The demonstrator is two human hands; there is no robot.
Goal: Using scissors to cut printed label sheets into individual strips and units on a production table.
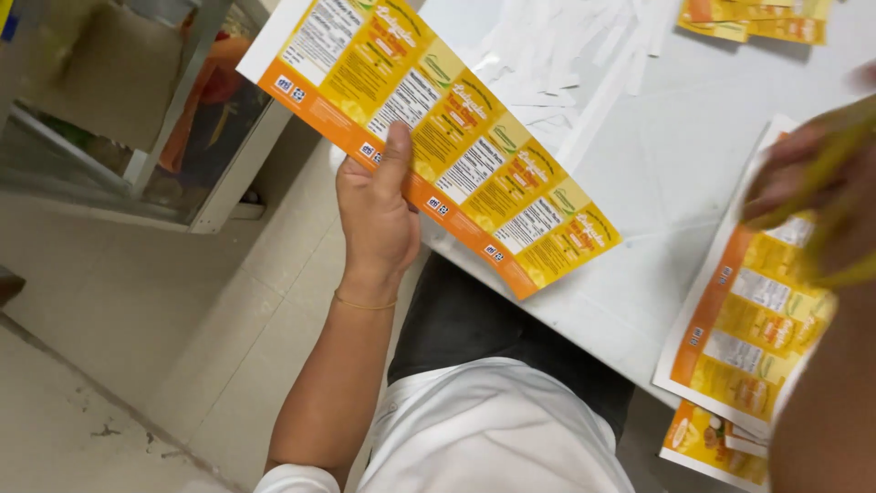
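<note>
My left hand holds a long strip of orange and yellow printed labels by its lower orange edge, thumb pressed on top. The strip slants from the upper left down over the edge of the white table. At the right edge of the view my right hand is blurred; its fingers are closed on a yellow tool whose shape I cannot make out. It hovers above another sheet of the same labels lying on the table.
White paper trimmings are scattered at the back of the table. More label sheets lie at the far right and under the table's near edge. A metal-framed glass cabinet stands on the tiled floor to the left.
</note>
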